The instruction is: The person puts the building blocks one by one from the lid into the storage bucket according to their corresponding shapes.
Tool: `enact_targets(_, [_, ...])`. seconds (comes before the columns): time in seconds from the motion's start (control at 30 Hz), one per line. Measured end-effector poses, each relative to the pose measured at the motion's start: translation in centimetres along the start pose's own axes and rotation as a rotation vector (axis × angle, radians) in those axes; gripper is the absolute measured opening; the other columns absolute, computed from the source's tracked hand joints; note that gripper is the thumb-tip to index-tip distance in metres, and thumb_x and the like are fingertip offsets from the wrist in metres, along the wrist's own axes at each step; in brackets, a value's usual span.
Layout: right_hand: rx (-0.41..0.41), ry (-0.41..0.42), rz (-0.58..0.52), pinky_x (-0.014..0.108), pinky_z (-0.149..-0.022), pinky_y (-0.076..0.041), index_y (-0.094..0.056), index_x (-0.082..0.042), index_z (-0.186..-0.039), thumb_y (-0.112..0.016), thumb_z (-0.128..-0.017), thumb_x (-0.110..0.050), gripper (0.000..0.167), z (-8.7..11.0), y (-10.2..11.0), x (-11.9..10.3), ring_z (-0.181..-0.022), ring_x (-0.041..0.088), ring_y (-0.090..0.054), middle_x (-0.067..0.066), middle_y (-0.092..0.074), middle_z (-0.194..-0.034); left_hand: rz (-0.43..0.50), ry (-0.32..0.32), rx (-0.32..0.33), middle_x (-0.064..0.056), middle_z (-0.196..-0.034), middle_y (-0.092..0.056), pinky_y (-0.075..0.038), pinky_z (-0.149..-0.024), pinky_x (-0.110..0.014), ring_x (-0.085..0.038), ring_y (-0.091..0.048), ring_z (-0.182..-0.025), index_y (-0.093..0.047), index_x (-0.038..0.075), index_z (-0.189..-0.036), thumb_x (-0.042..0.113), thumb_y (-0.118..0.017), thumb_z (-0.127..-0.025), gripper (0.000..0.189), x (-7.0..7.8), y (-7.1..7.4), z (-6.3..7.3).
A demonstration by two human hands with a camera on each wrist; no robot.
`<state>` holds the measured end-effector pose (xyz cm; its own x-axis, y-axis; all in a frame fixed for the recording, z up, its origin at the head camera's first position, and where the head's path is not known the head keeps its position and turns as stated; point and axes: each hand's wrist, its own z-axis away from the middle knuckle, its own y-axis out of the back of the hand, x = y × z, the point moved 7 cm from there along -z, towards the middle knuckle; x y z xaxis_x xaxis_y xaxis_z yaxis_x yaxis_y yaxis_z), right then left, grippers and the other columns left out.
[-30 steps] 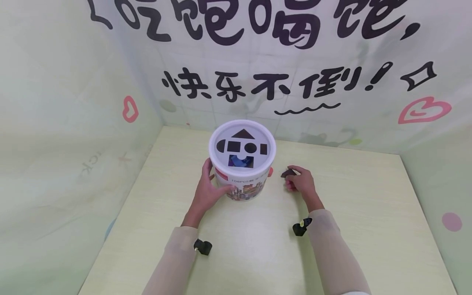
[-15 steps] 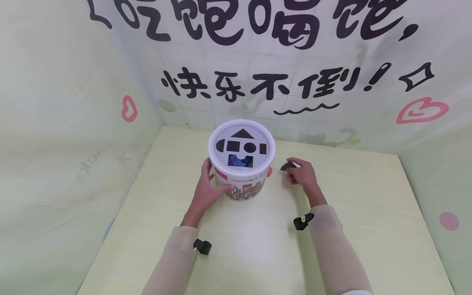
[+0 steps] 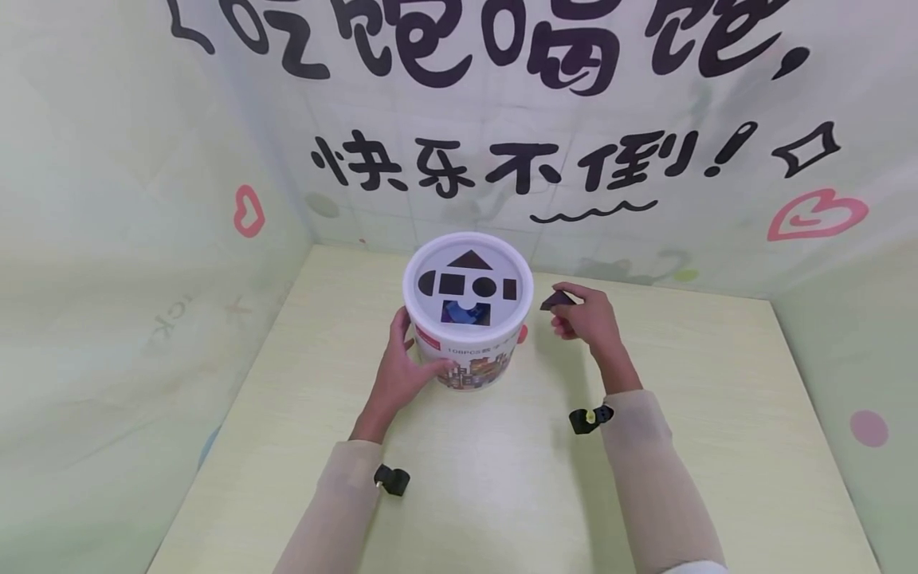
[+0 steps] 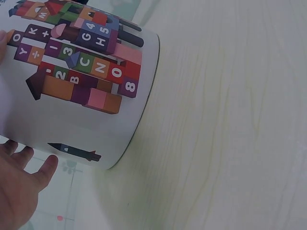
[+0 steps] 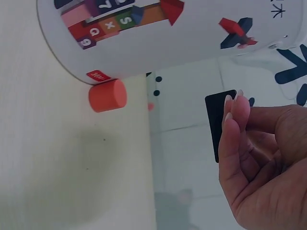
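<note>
A round white toy-block bucket (image 3: 469, 351) stands upright on the table, with printed blocks around its side. Its lid (image 3: 439, 313) has several shaped holes: a triangle, a half-round, rectangles, a circle and an arch. Something blue shows under the arch hole. My left hand (image 3: 402, 371) holds the bucket from the left, thumb across the front and fingers around the side. To the right of the bucket, my right hand (image 3: 590, 317) pinches a dark block (image 3: 555, 300) between thumb and fingers, above the table. In the right wrist view one flat rectangular face of the dark block (image 5: 215, 125) shows.
A red cylinder block (image 5: 106, 96) lies on the table (image 3: 488, 486) by the bucket's right side. Printed cloth walls (image 3: 459, 119) enclose the table at the back and on both sides. A small camera is worn on each wrist.
My right hand has risen from near the tabletop with the dark block, moving farther back beside the bucket. My left hand and the bucket have stayed in place.
</note>
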<state>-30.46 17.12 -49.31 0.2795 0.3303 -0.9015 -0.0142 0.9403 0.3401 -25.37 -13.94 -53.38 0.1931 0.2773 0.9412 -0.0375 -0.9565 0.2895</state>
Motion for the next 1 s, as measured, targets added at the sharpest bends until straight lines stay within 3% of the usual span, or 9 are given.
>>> enact_targets(0.2, [0.02,0.026,-0.01,0.032,-0.059,-0.062,-0.06,-0.014,-0.131,-0.061,-0.091,-0.004,0.041,0.7,0.4,-2.3,-0.05,0.012,-0.062,0.008,-0.064,-0.065,-0.003,0.003,0.005,0.005,-0.159,-0.024,-0.037,-0.112,-0.051,-0.022,-0.02,-0.148,-0.015,0.033,-0.153,0.047,-0.087,-0.067,0.113,-0.2,0.0,0.0])
enact_targets(0.47, [0.041,0.031,-0.005,0.033,-0.062,-0.062,-0.059,-0.014,-0.132,-0.062,-0.091,-0.005,0.042,1.5,0.8,-4.2,-0.05,0.012,-0.063,0.008,-0.065,-0.066,-0.003,0.007,0.005,0.005,-0.159,-0.024,-0.037,-0.112,-0.052,-0.021,-0.02,-0.148,-0.015,0.033,-0.153,0.045,-0.087,-0.068,0.112,-0.2,0.0,0.1])
enact_targets(1.0, [0.098,0.086,-0.034,0.027,-0.055,-0.06,-0.06,-0.014,-0.132,-0.062,-0.09,-0.003,0.043,3.6,1.5,-8.7,-0.048,0.011,-0.062,0.011,-0.065,-0.07,-0.003,0.018,0.001,0.006,-0.159,-0.023,-0.036,-0.113,-0.053,-0.021,-0.019,-0.148,-0.015,0.033,-0.153,0.048,-0.086,-0.068,0.112,-0.2,-0.1,0.0])
